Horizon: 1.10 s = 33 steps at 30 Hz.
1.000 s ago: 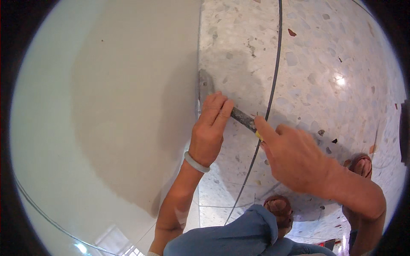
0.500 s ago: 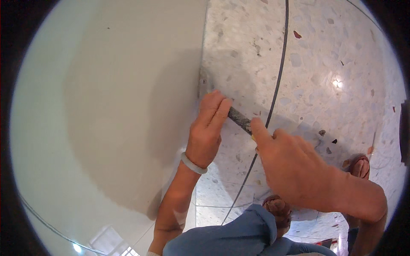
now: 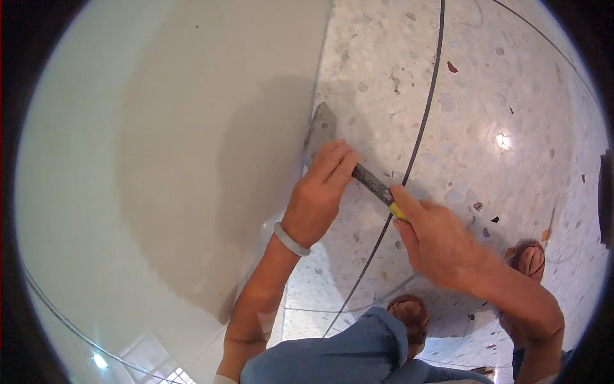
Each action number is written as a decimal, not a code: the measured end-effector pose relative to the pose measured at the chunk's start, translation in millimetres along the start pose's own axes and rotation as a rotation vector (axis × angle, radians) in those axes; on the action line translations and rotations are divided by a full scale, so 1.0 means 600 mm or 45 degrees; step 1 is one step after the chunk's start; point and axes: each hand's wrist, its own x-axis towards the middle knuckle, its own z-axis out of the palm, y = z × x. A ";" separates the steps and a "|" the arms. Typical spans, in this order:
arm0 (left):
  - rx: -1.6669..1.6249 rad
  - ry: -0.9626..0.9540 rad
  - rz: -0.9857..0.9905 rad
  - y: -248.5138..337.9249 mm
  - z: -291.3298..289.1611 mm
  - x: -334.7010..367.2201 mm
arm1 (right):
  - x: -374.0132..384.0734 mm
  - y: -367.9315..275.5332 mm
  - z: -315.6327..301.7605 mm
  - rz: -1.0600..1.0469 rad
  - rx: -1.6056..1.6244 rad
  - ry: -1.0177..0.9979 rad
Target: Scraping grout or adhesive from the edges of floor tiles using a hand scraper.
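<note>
A long-handled scraper (image 3: 371, 182) lies slantwise over the speckled floor, with a dark, worn shaft and a yellow part near my right hand. Its flat grey head (image 3: 324, 123) rests against the line where the pale wall meets the floor. My left hand (image 3: 322, 192), a pale bangle (image 3: 291, 240) at its wrist, is closed around the shaft just behind the head. My right hand (image 3: 440, 240) grips the handle at the yellow part, thumb and forefinger along it. The handle's far end is hidden in that palm.
The smooth pale wall (image 3: 179, 128) fills the left side. Speckled terrazzo floor (image 3: 492, 77) spreads to the right, crossed by a dark line (image 3: 425, 118). My feet in brown sandals (image 3: 409, 313) and my blue-trousered knee (image 3: 326, 355) are close below the hands.
The scraper's grey head now shows more fully beyond my left hand. More of the yellow part is visible by my right hand. Both hands keep their hold, and the view has shifted slightly.
</note>
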 end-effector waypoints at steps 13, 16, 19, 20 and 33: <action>0.298 0.035 -0.412 -0.028 0.011 0.004 | -0.074 0.077 -0.008 -0.068 -0.176 0.245; 0.240 0.045 -0.389 -0.028 0.015 0.007 | -0.066 0.078 -0.019 -0.072 -0.215 0.220; 0.201 0.017 -0.423 -0.024 0.014 0.010 | -0.048 0.073 -0.028 -0.080 -0.265 0.222; 0.207 0.013 -0.422 -0.028 0.015 0.008 | -0.044 0.072 -0.030 -0.089 -0.232 0.232; 0.240 -0.044 0.121 0.015 0.034 0.034 | 0.025 0.066 -0.049 -0.223 -0.164 0.154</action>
